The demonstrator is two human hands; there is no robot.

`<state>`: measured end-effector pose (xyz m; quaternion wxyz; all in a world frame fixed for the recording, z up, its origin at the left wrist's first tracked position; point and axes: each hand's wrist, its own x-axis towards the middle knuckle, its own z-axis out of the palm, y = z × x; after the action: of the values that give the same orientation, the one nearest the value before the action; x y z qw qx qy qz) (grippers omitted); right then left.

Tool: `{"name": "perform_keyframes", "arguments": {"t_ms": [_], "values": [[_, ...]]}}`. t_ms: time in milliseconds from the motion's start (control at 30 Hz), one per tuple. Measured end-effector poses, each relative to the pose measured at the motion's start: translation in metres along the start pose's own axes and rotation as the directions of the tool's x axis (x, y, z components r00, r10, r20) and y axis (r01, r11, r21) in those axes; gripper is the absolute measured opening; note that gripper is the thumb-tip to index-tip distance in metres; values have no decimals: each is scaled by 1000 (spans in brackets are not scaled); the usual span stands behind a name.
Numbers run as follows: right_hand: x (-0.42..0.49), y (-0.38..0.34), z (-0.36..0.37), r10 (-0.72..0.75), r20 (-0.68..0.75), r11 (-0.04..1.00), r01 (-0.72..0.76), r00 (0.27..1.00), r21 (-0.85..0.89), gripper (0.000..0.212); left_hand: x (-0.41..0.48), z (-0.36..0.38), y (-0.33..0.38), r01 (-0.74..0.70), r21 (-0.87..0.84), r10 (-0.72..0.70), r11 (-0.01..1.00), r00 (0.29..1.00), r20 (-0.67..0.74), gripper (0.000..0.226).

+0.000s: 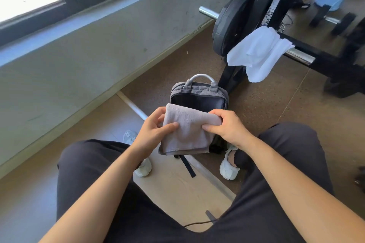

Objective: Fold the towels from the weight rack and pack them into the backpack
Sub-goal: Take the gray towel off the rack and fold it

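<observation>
The grey towel (187,130), folded down to a small thick rectangle, is held in the air just above the open mouth of the backpack (197,89), which stands on the floor between the person's feet; the left hand (154,131) pinches its left edge, thumb on the near face and fingers curled behind, and the right hand (229,127) grips the right edge in much the same way, so both are closed on the cloth; the step in hand looks to be lowering this towel into the bag. To do it well, keep both pinches firm so the layers do not slide apart; line the towel's width up with the dark opening, which seems only a little wider than the towel; slide it in flat against one wall rather than stuffing it, leaving room for the next one; let go only once it is seated. A white towel (256,53) hangs unfolded over a bar of the weight rack (274,0), beside a black weight plate (230,25); by my reading it is yet to be folded and packed.
</observation>
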<state>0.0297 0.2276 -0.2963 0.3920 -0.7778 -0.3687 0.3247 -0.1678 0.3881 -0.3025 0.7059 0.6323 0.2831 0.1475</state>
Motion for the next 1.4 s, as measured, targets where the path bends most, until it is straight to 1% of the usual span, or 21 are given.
{"name": "perform_keyframes", "arguments": {"t_ms": [33,67,100,133,167,200,233,267,300,333,400,433,500,600,767,900,1067,1200,1267,1333,1400], "values": [[0,-1,0,14,-6,1000,-14,1000,3,19,1,0,0,29,-41,-29,999,1000,3,37],[1,-2,0,34,1,998,-34,999,56,19,2,0,-1,56,-82,-56,995,998,8,39],[0,-5,-1,54,19,984,-56,998,171,21,2,0,0,78,-127,-76,989,997,17,40],[-1,-8,-2,70,45,941,-81,997,328,25,2,1,1,91,-179,-87,980,996,30,41],[-3,-12,-3,85,80,864,-113,993,490,28,2,1,2,97,-231,-88,968,995,47,42],[-6,-18,-4,91,124,763,-150,988,628,31,2,1,2,97,-275,-82,957,994,66,44],[-8,-22,-5,98,170,663,-192,981,723,32,3,0,2,93,-308,-69,947,994,86,46],[-11,-25,-5,107,217,593,-237,970,769,34,3,0,3,89,-333,-57,939,993,104,48],[-13,-28,-3,121,264,559,-285,957,779,36,3,0,3,89,-346,-50,934,992,120,51],[-14,-28,-1,139,311,554,-334,940,762,39,3,0,3,93,-348,-48,933,990,135,54],[-14,-25,6,182,386,581,-415,905,700,41,4,-1,2,104,-320,-58,942,987,150,59],[-13,-23,8,198,401,601,-434,894,671,39,5,-2,2,106,-305,-63,947,987,148,61],[-10,-20,9,214,382,650,-423,899,631,34,7,-5,0,110,-282,-74,953,988,136,63],[-6,-19,4,182,354,715,-371,917,593,37,7,-9,0,106,-228,-79,968,989,123,68],[-3,-16,-2,182,318,727,-345,931,593,39,6,-13,1,99,-175,-81,980,991,107,70],[-2,-16,-7,152,268,678,-297,951,672,40,10,-17,2,89,-256,-73,963,995,69,72],[-1,-17,-8,85,236,549,-243,968,800,40,11,-20,3,129,-323,-83,938,985,151,64],[-2,-20,-9,28,235,452,-222,972,864,53,11,-19,5,156,-422,-105,893,984,141,60],[-3,-21,-9,23,239,451,-224,971,864,53,10,-16,6,154,-425,-120,892,987,105,54],[-2,-20,-10,46,242,482,-234,969,844,52,11,-15,4,143,-417,-133,898,990,55,50],[-2,-17,-13,74,240,521,-243,968,818,45,10,-13,4,112,-397,-111,911,993,25,48]]}}
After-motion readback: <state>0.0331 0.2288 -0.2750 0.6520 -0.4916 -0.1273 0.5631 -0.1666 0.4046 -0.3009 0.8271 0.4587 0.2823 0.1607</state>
